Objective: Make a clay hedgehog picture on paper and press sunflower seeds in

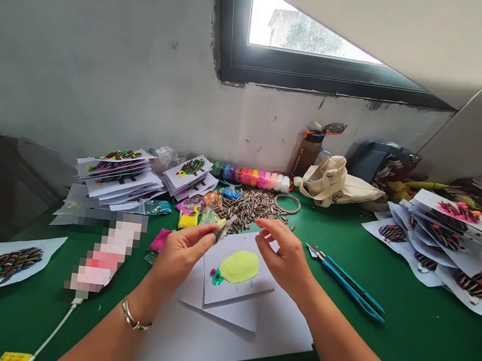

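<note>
The left hand (186,248) pinches a small grey pointed piece (222,230); the right hand (283,255) is loosely curved, nothing visible in it. The yellow-green clay oval (239,267) lies on a card (261,281) between them, long axis roughly left to right, nearer the right hand.

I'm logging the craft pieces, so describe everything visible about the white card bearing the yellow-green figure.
The white card looks like paper and lies face up, slightly turned, on white sheets. Its rounded yellow-green body looks like soft clay, with a green part and a magenta ball at the left end. Thin drawn legs show below. The right hand partly hides its right side; touch is unclear.
</note>
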`<state>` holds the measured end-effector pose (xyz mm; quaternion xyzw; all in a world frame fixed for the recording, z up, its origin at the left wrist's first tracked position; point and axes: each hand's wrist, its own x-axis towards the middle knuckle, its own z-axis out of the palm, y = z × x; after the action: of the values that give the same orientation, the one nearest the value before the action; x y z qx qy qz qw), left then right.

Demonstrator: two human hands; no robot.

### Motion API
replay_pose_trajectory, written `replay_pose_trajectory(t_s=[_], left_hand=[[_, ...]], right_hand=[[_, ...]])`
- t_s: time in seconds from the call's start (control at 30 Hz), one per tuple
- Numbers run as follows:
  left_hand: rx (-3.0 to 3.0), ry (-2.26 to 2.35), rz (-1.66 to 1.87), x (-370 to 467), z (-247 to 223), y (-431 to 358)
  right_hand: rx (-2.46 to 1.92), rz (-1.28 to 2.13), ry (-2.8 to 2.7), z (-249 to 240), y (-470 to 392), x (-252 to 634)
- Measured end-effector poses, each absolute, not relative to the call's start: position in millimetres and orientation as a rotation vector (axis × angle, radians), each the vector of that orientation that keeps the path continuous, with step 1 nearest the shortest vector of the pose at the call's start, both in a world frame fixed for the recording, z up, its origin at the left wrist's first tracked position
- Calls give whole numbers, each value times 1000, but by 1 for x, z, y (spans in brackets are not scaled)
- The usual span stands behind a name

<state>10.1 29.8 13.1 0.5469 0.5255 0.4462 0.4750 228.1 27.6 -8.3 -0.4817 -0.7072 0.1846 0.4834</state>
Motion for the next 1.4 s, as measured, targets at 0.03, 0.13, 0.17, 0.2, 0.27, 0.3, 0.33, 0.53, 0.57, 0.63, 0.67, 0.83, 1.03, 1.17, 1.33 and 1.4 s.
replay_pose_trajectory(t_s=[0.03, 0.13, 0.17, 0.2, 0.27, 0.3, 0.33, 0.53, 0.57, 0.63, 0.67, 0.83, 1.03, 1.17, 1.33, 1.4], left_hand=[[1207, 1198, 1073, 13, 12, 29], [959, 1027, 1028, 19, 9, 28], [926, 1004, 1004, 20, 7, 28], [909, 989, 986, 21, 7, 28], [896, 972, 962, 22, 5, 27], [894, 964, 951, 22, 4, 27], [896, 951, 937, 22, 4, 27], [989, 941, 824, 24, -1, 25], [995, 970, 818, 25, -1, 25], [997, 1036, 828, 27, -1, 26], [1000, 1066, 838, 27, -1, 26], [1044, 1104, 874, 25, -4, 30], [1037, 1076, 853, 21, -8, 32], [1008, 1051, 849, 21, -5, 32], [1005, 1018, 850, 24, 2, 28], [1010, 995, 842, 24, 4, 27]], right_hand=[[-1157, 493, -1702, -5, 26, 226], [-1152, 610, -1659, -1, 22, 222], [-1155, 639, -1652, -1, 22, 221], [-1160, 656, -1646, -2, 22, 220], [-1169, 651, -1641, -5, 23, 218], [-1175, 637, -1639, -6, 24, 218], [-1180, 622, -1639, -7, 24, 217], [-1245, 512, -1736, -9, 24, 215], [-1261, 484, -1755, -9, 23, 214], [-1271, 438, -1788, -8, 22, 212], [-1263, 431, -1800, -7, 21, 210], [-1082, 587, -1816, -1, 18, 207], [-1050, 725, -1862, 0, 18, 206], [-1082, 741, -1804, -5, 19, 204], [-988, 902, -1766, -13, 19, 199], [-988, 924, -1767, -15, 18, 198]])
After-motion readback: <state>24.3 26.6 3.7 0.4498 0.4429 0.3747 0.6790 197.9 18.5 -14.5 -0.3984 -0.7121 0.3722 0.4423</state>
